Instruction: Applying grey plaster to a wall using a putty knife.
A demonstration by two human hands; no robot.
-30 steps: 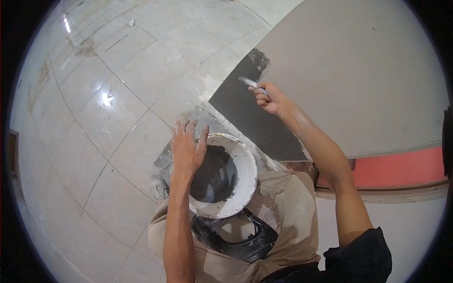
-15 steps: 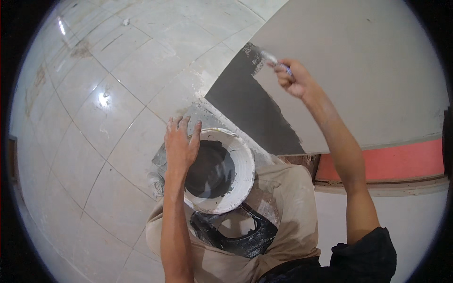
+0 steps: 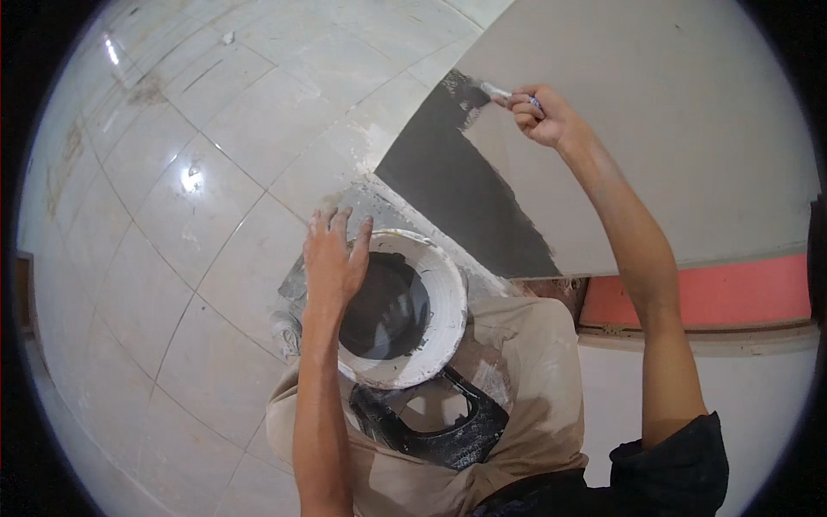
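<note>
1. Currently, the brush (image 3: 497, 91) is placed at the streaky upper end of the dark grey patch (image 3: 469, 198); one second earlier it was seen lower, beside the patch's upper edge.
2. The camera view is slightly shifted as well, so only a small gain in dark coverage can be claimed at that end.
3. By judgement, the coating of the pale surface (image 3: 629, 155) is being worked at this ragged border; much of the surface is left uncoated.
4. The brush handle is clamped in the closed fingers of the right hand (image 3: 547, 116). Bristle contact cannot be confirmed at this size.
5. The right arm is extended forward from the black sleeve (image 3: 676, 465), bent at the elbow, with the forearm angled toward the upper left.
6. The left hand (image 3: 336, 258) is held at the left side of the white bucket (image 3: 450, 302), fingers apart, thumb beside the rim; whether weight is borne there cannot be told.
7. Dark grey material (image 3: 388, 310) is contained in the bucket, which is positioned between the legs.
</note>
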